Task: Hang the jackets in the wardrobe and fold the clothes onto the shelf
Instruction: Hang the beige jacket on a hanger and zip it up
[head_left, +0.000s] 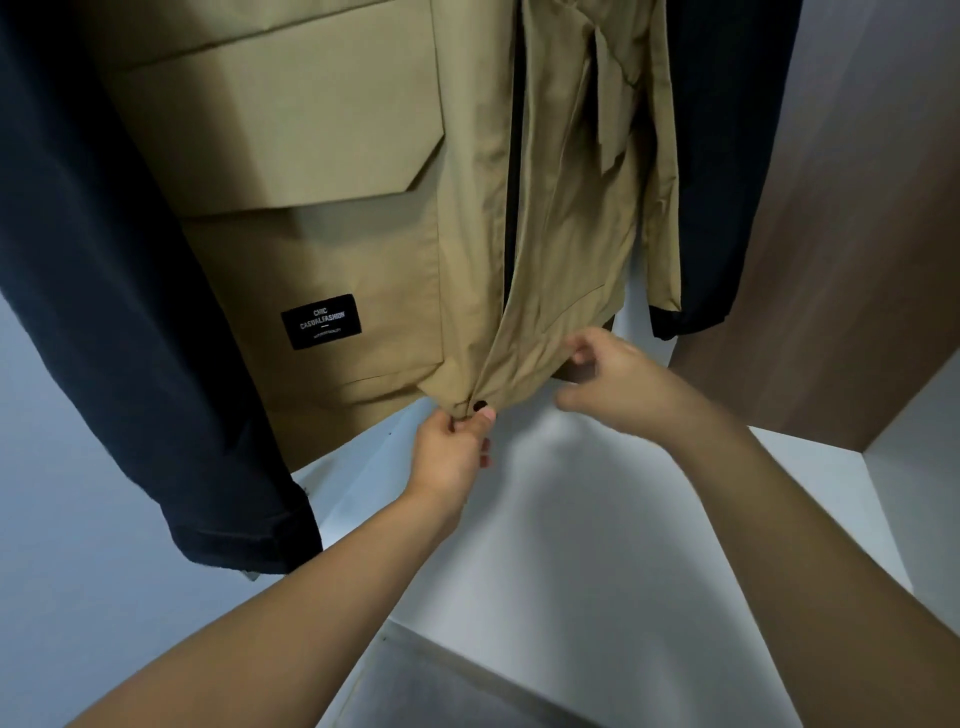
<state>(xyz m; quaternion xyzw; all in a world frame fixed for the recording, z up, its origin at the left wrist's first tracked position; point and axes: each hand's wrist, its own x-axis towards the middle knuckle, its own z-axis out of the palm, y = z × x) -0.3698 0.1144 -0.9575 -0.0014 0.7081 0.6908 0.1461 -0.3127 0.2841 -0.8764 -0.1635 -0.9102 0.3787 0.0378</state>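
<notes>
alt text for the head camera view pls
A person's left hand pinches the bottom front hem of a hanging tan jacket beside its black snap button, while the right hand holds the hem further along. Dark navy garments hang on either side.

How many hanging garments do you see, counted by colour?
Tan: 1, the jacket whose bottom hem the left hand pinches; the right hand is at the hem.
Dark navy: 2, one garment on the left, one on the right.
Total: 3
</notes>
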